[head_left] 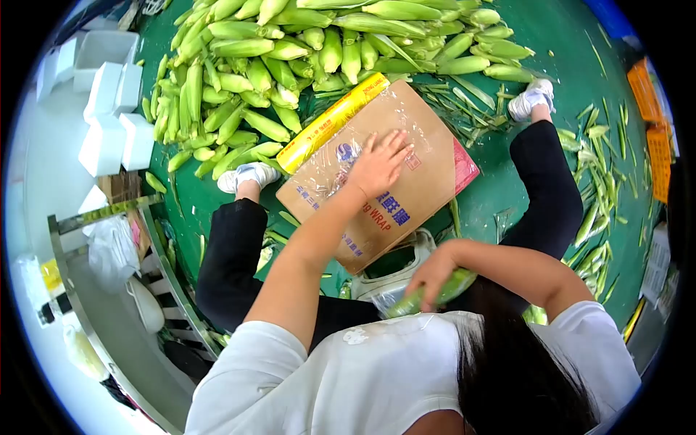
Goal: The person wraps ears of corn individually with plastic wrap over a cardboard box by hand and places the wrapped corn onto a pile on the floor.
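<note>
My left hand (379,165) lies flat with its fingers spread on the cardboard box (424,134), which is printed with blue characters and "WRAP". A yellow roll box of cling film (333,122) runs along the cardboard's far left edge, and clear film glints on the cardboard nearby. Close to my lap, my right hand (431,279) is closed around an ear of corn (455,286) in green husk. Clear plastic shows at the corn's left end. Part of the corn is hidden by my fingers.
A large heap of corn ears (246,80) covers the green floor (536,239) ahead. Loose husks (598,203) lie at right near orange crates (658,163). White foam boxes (105,94) and a slatted rack (94,326) stand at left. A pale stool (417,250) sits beneath the cardboard's near edge.
</note>
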`<state>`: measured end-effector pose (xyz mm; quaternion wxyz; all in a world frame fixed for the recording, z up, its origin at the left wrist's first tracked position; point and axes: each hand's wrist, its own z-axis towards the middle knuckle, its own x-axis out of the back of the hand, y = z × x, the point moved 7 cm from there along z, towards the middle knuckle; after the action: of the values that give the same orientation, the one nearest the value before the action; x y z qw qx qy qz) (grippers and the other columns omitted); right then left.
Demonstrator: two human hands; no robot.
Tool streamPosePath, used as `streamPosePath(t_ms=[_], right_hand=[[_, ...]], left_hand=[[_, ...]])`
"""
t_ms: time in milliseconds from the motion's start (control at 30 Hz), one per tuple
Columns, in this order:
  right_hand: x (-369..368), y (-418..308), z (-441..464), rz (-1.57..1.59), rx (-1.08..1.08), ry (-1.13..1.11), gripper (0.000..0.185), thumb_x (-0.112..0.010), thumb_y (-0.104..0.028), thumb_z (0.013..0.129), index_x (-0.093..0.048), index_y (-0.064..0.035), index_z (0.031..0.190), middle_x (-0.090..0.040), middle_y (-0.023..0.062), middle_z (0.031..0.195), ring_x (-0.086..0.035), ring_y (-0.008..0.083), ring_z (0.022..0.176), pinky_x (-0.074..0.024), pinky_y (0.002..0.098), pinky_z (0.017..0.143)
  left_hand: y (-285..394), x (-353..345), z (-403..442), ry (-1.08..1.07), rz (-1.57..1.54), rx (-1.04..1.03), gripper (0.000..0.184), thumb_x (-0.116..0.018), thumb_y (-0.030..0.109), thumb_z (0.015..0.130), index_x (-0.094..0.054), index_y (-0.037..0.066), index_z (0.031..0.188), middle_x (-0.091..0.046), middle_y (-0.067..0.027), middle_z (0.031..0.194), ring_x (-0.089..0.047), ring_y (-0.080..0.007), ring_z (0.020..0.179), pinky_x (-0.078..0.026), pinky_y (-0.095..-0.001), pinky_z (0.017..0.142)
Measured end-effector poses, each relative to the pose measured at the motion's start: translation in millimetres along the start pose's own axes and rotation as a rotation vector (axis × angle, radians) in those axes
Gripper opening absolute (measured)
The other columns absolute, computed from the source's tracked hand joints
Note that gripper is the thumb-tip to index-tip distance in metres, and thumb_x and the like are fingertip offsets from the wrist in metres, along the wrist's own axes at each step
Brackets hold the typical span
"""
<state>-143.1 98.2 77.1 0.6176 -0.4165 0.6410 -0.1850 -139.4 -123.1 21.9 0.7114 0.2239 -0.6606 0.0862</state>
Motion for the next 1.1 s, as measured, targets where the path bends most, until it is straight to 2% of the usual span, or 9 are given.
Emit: streamPosePath(t_ms=[133,233,367,533,600,700,900,967,1100], right_hand=[[9.3,-27.5,-101.1,0.010,0.417,0.683,0.065,-0.078,-0.045,0.081,-0.059,-0.0030,0.127,-0.064,0.0098,0.121,-0.061,0.0189,0.108,-0.0493,0.0356,0.094],[5.3,-24.6,-173.6,0.677,0.980,1.263,0.067,-0.068,-0.053,0.083,-0.058,0.0004,0.121,-0.065,0.0144,0.116,-0.067,0.0252,0.098,-0.0565,0.0414,0.084],[-25.1,-16.6,-202.7,0.795,1.284,1.557,0.051,-0.071,-0.020,0.087,-0.050,0.0002,0.129,-0.067,0.0147,0.114,-0.066,0.0252,0.104,-0.0503,0.0385,0.096],[-106.7,15.2,-281.7,0.706,1.697,1.658,0.078,-0.067,-0.024,0.089,-0.026,-0.0218,0.155,-0.060,0.0045,0.095,-0.061,0.0188,0.081,-0.0541,0.0394,0.074],[-133.6,63.5,-308.7,0.757,1.882,1.306,0.021,-0.060,-0.040,0.095,-0.060,-0.0196,0.097,-0.045,-0.0024,0.069,-0.047,0.0121,0.061,-0.0431,0.0307,0.058],[-208.6,190.7,-351.3,1.066,1.638,1.874,0.030,-0.060,-0.041,0.096,-0.051,-0.0190,0.077,-0.049,-0.0026,0.066,-0.050,0.0137,0.057,-0.0403,0.0309,0.053],[-270.1,522.7,-415.6,1.657,0.230,2.249,0.030,-0.060,-0.035,0.095,-0.064,-0.0072,0.105,-0.068,0.0124,0.089,-0.068,0.0295,0.075,-0.0539,0.0451,0.068],[-210.6,481.6,-554.5,0.172,-0.929,2.588,0.041,-0.060,-0.023,0.092,-0.058,-0.0031,0.129,-0.069,0.0190,0.110,-0.069,0.0347,0.086,-0.0556,0.0469,0.081],[79.9,171.5,-603.8,-0.360,-0.112,2.467,0.043,-0.059,-0.012,0.088,-0.060,-0.0068,0.131,-0.068,0.0145,0.118,-0.066,0.0275,0.106,-0.0492,0.0356,0.095]], left_hand=[[87.7,-16.7,-36.3,0.222,-0.513,0.179,0.063,-0.053,0.023,0.094,-0.033,0.007,0.152,-0.030,-0.0228,0.156,-0.026,-0.0352,0.147,-0.022,-0.0533,0.118],[156.2,-19.2,-58.3,0.369,-1.881,0.568,0.059,-0.035,0.040,0.107,-0.028,0.000,0.151,-0.045,-0.0159,0.144,-0.047,-0.0282,0.131,-0.034,-0.0405,0.112],[229.9,53.7,-37.9,0.154,-1.411,0.605,0.037,-0.061,0.018,0.096,-0.045,0.002,0.126,-0.058,-0.0072,0.106,-0.061,-0.0181,0.091,-0.051,-0.0339,0.081],[334.0,95.6,-16.1,-0.942,-2.518,0.653,0.043,-0.063,0.028,0.095,-0.044,0.008,0.129,-0.050,0.0000,0.075,-0.039,-0.0048,0.050,-0.029,-0.0195,0.042],[366.3,97.4,-16.0,-1.354,-2.559,0.570,0.064,-0.056,0.043,0.099,-0.032,0.011,0.149,-0.052,-0.0008,0.075,-0.035,-0.0031,0.048,-0.027,-0.0178,0.040],[387.5,88.8,-19.5,-1.537,-1.978,0.655,0.056,-0.049,0.041,0.103,-0.034,0.015,0.150,-0.064,-0.0061,0.089,-0.051,-0.0065,0.054,-0.037,-0.0190,0.043],[249.4,24.3,19.6,-0.529,-2.176,0.923,0.035,-0.052,0.025,0.102,-0.051,0.010,0.134,-0.061,-0.0026,0.085,-0.053,-0.0100,0.062,-0.041,-0.0233,0.052],[193.7,4.1,17.1,-0.221,-2.088,1.203,0.028,-0.051,0.021,0.101,-0.054,0.010,0.126,-0.059,-0.0019,0.081,-0.048,-0.0101,0.060,-0.038,-0.0243,0.051],[150.6,-14.7,30.6,-0.031,-2.123,1.299,0.023,-0.050,0.017,0.101,-0.055,0.012,0.123,-0.057,-0.0012,0.078,-0.048,-0.0096,0.063,-0.037,-0.0231,0.054]])
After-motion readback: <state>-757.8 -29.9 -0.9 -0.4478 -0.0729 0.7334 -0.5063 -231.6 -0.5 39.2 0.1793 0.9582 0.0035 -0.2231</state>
